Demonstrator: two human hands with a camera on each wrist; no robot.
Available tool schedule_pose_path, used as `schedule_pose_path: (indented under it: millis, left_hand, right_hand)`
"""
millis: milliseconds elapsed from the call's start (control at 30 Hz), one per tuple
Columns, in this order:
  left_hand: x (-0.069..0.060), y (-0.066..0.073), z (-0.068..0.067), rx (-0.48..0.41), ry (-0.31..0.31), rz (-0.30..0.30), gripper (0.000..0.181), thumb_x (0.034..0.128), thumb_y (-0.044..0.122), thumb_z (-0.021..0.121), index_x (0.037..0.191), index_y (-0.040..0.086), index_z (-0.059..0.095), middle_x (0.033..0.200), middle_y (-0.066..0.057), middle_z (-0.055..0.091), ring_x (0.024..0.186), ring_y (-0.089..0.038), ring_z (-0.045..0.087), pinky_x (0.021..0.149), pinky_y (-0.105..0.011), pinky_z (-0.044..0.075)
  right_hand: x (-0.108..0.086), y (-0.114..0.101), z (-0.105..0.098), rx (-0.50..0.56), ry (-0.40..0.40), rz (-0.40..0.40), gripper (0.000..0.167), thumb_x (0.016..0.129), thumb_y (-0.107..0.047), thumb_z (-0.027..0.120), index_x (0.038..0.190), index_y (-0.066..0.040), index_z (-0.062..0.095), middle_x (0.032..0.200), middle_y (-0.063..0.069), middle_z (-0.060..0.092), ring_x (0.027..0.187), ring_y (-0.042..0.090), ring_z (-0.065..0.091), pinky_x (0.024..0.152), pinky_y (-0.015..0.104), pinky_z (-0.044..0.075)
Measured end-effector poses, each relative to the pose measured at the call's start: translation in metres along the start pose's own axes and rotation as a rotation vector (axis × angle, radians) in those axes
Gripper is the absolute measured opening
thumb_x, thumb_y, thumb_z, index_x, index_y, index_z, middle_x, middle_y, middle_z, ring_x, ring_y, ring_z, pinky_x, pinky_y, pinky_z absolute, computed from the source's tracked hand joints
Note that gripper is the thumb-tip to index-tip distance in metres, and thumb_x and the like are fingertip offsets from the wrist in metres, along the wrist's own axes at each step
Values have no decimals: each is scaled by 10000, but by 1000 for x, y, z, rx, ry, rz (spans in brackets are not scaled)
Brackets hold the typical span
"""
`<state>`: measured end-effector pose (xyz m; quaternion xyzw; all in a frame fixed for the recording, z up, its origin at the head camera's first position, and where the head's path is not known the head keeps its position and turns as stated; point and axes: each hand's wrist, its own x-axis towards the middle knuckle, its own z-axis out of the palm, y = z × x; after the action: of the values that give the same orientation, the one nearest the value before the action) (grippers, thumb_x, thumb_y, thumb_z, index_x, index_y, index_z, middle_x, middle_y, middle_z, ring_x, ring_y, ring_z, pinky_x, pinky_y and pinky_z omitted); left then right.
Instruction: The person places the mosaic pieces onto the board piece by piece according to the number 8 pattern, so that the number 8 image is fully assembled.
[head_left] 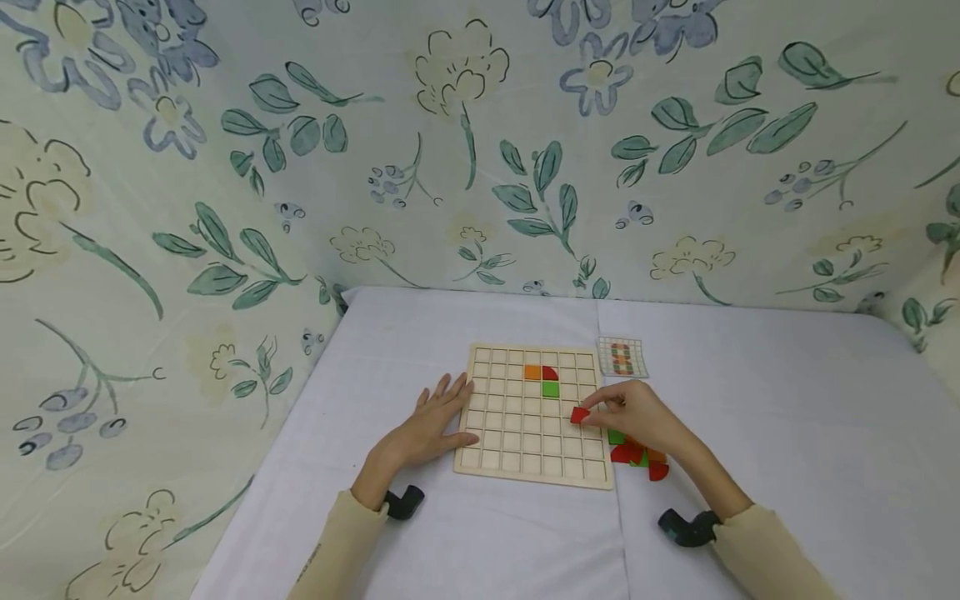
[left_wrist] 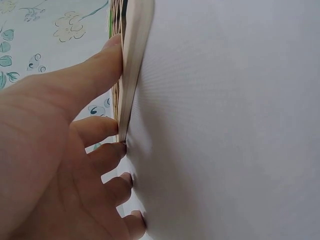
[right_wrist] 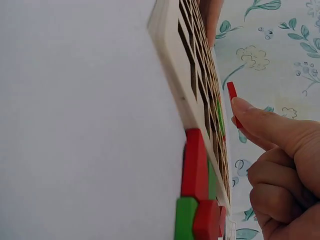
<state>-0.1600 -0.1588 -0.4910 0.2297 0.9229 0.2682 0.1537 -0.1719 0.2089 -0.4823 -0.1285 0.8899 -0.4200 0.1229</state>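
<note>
A wooden grid board (head_left: 487,421) lies on the white cloth. Three tiles sit in its upper cells: an orange square (head_left: 532,372), a red quarter-round (head_left: 550,373) and a green square (head_left: 551,389). My right hand (head_left: 637,414) pinches a red tile (head_left: 579,415) between thumb and forefinger, above the board's right half; in the right wrist view the red tile (right_wrist: 234,105) is edge-on, apart from the board. Spread along the board's left edge, my left hand (head_left: 431,427) rests with its thumb on the frame; the left wrist view shows its thumb (left_wrist: 95,75) touching the rim.
A heap of loose red, green and orange tiles (head_left: 637,454) lies against the board's right edge, partly under my right hand. A small pattern card (head_left: 622,358) lies beyond the board's upper right corner. Floral fabric (head_left: 450,208) hangs behind the table.
</note>
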Motion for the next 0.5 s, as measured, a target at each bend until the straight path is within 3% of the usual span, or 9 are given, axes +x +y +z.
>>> schedule_pose_path:
  millis: [300, 500]
  left_hand:
    - [1, -2, 2, 12, -2, 10, 880, 1004, 429, 657, 1651, 57, 192, 1748, -127, 84, 1626, -391, -15, 1291, -653, 14]
    - [0, -2, 0, 11, -1, 6, 886, 1003, 441, 656, 1653, 66, 184, 1750, -105, 74, 1628, -374, -24, 1295, -643, 12]
  right_hand:
    - [26, -14, 17, 11, -77, -37, 135, 865, -205, 849, 976, -136, 819, 584, -63, 289, 536, 101, 253, 497, 210, 228]
    - [35, -15, 20, -53, -58, -68, 125, 875, -194, 839, 987, -144, 815, 563, -57, 336, 535, 99, 277, 507, 220, 280]
